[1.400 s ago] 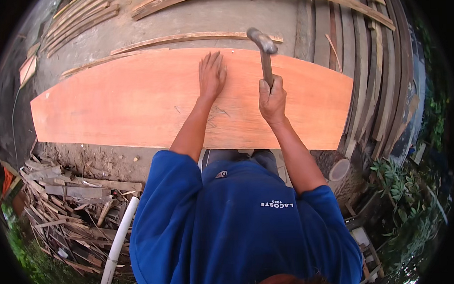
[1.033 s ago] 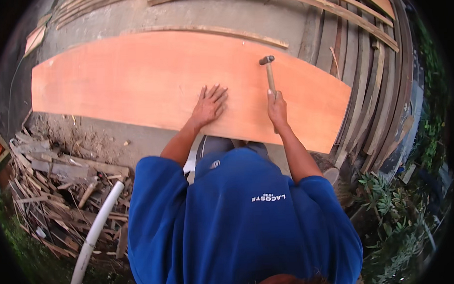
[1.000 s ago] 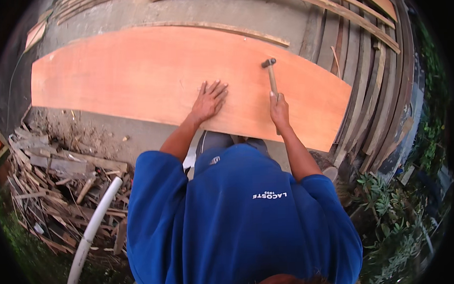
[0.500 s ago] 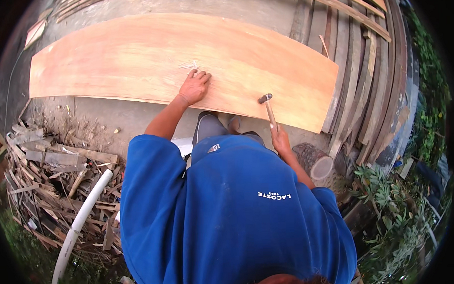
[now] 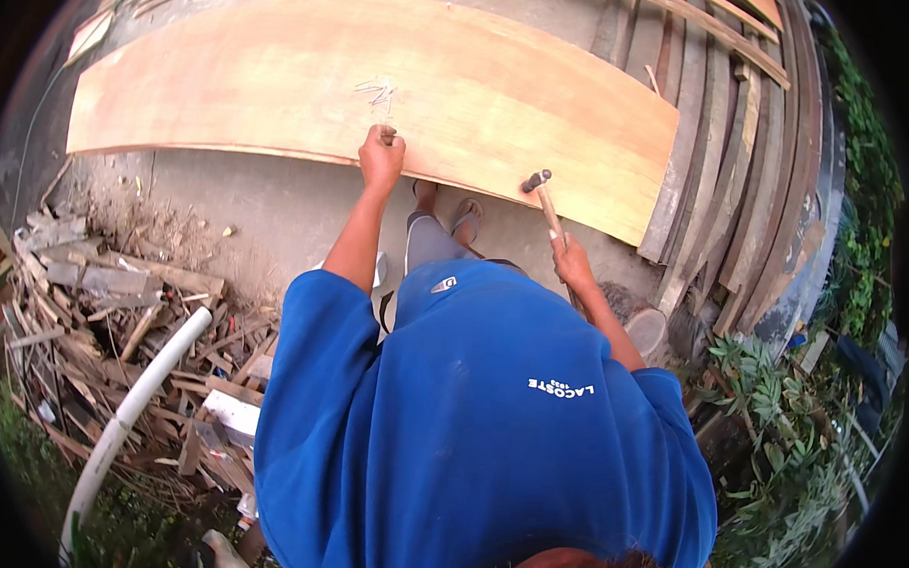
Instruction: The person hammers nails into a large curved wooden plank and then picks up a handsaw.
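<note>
White pipe point(image 5: 138, 393) slants across my view of a heap of scrap wood point(image 5: 104, 281) on my left. Ahead of me stretches the long pale board point(image 5: 267, 80), its near edge close to my feet point(image 5: 465, 219). Loose thin nails point(image 5: 376, 89) lie on it in a small cluster. Just on my side of them is my left hand point(image 5: 380, 160), fingers curled in; I cannot tell whether they pinch anything. Farther right, my right hand point(image 5: 572, 262) is clamped around the handle of the hammer point(image 5: 549, 211), its head over the board's near edge. Next come a cut log point(image 5: 646, 330), long timbers point(image 5: 721, 175) and leafy plants point(image 5: 779, 413).
</note>
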The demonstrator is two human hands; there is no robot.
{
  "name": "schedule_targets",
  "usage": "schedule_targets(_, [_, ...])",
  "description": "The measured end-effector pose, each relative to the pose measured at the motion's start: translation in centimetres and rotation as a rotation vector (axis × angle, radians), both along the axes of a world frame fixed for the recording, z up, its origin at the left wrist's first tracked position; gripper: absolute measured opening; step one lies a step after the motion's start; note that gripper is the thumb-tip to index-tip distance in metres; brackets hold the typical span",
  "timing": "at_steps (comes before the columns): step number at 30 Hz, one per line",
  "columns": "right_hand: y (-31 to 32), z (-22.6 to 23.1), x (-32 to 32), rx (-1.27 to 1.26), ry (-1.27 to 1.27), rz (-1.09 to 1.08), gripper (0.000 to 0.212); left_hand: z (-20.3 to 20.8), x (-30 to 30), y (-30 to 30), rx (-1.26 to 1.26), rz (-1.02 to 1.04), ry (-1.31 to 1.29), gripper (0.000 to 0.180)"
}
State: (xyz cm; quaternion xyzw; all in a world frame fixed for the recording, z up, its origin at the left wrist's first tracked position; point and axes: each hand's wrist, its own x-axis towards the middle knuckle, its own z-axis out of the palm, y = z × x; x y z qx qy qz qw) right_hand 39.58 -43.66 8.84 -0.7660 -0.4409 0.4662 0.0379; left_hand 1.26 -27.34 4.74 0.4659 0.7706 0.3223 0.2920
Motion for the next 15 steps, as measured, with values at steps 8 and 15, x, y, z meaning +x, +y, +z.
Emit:
schedule_targets(8, [1.6, 1.7, 0.1, -0.033, 0.026, 0.061, 0.053, -3.1, -3.7, -9.7, -0.031, 0.274, -0.827, 0.041])
schedule_targets(15, [2.0, 2.5, 0.0, -0.084, 0.043, 0.045, 0.051, -2.9, -0.5, -7.4, 0.071, 0.299, -0.668, 0.034])
